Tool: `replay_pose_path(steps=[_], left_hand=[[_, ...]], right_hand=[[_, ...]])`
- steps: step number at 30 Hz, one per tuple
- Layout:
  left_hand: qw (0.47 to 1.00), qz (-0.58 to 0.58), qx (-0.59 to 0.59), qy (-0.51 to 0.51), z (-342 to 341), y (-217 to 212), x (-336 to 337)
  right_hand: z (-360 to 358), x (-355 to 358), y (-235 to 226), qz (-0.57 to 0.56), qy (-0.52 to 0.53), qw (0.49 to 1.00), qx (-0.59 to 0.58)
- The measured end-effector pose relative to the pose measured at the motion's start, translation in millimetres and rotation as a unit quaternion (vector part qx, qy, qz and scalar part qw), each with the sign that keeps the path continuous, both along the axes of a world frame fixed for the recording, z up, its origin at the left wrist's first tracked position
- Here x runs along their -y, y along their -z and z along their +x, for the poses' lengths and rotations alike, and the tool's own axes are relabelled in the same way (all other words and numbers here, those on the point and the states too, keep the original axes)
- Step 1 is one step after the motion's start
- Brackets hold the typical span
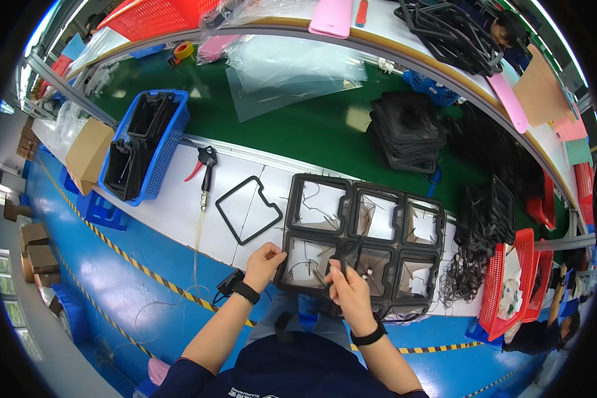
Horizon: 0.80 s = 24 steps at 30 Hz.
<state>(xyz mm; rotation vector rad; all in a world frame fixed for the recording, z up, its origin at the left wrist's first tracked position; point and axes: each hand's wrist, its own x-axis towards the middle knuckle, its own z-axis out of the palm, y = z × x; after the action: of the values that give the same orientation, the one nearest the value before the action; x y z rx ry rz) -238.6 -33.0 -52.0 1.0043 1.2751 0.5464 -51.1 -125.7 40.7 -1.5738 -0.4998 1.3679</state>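
Observation:
A black compartmented organizer [347,237] lies on the bench before me, its openings edged with thick dark rims. Thin dark strands stick out inside several of its compartments. At its left edge, my left hand [262,266] is closed in a pinch on the rim. My right hand [351,300] is over the near middle compartments, fingers closed around a dark piece that I cannot make out. Left of the organizer lies a loose black frame [220,205], notched on one side. Farther left rests an air blow gun [207,174] with a red lever and a clear hose.
A blue basket [154,174] of black frames stands at the left beside a cardboard box [86,154]. On the green mat [209,113] are plastic sheets [292,66] and a black stack [408,131]. Red baskets [491,292] stand at the right; a shelf edge [404,48] crosses above.

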Motion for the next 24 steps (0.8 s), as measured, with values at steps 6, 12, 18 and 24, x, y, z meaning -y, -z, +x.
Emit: replay_pose_path(steps=[6, 12, 18, 24], left_hand=[[0.991, -0.058, 0.12, 0.01, 1.5, -34.0, 2.7], [0.991, -0.071, 0.106, 0.03, 1.3, -40.7, -17.8], [0.986, -0.03, 0.083, 0.14, 7.3, -33.9, -39.5], [0.982, -0.006, 0.017, 0.189, 13.2, -38.3, -47.0]], right_hand=[[-30.9, -56.2, 57.0, -0.084, -0.001, 0.973, -0.216], [-34.0, -67.7, 49.8, -0.064, 0.001, 0.973, -0.222], [-34.2, -60.8, 43.9, -0.057, -0.001, 0.978, -0.202], [-29.1, -58.9, 46.9, -0.046, -0.032, 0.979, -0.195]])
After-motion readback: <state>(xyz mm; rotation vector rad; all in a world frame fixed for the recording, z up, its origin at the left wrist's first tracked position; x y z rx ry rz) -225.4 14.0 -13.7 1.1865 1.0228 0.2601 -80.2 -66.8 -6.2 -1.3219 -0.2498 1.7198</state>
